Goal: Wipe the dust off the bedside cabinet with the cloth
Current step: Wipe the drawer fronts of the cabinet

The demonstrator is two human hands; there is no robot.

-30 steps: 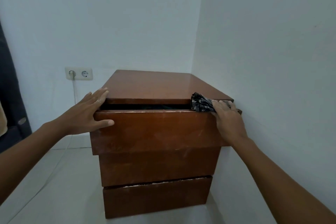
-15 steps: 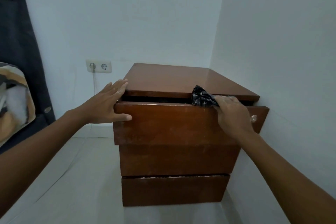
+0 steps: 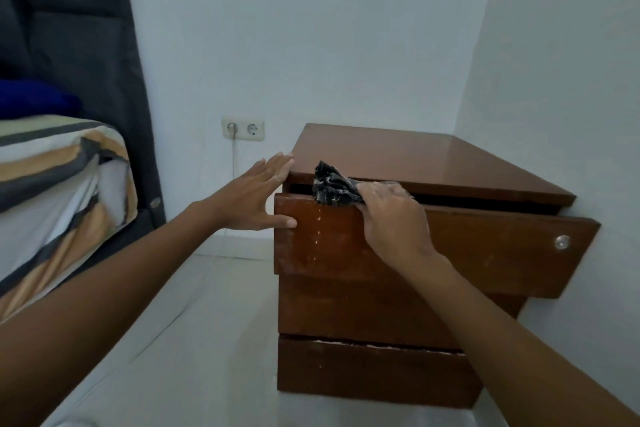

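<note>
A brown wooden bedside cabinet (image 3: pixel 408 163) stands in the room's corner, its top drawer (image 3: pixel 485 246) pulled out a little. My right hand (image 3: pixel 394 218) presses a dark patterned cloth (image 3: pixel 330 185) onto the drawer front's top edge, near its left end. Specks of dust fall down the drawer front below the cloth. My left hand (image 3: pixel 252 198) lies flat with spread fingers against the cabinet's left front corner, thumb on the drawer front and fingertips at the top's edge.
A bed with striped bedding (image 3: pixel 59 191) and a dark headboard (image 3: pixel 86 45) stands at the left. A wall socket (image 3: pixel 243 129) with a plugged cable sits behind the cabinet's left side. White walls close in behind and right. Pale floor (image 3: pixel 194 340) lies between bed and cabinet.
My right hand has slid the cloth leftward along the drawer's top edge, from its right end to near the left. The view has swung left, showing the bed. My left hand stays put.
</note>
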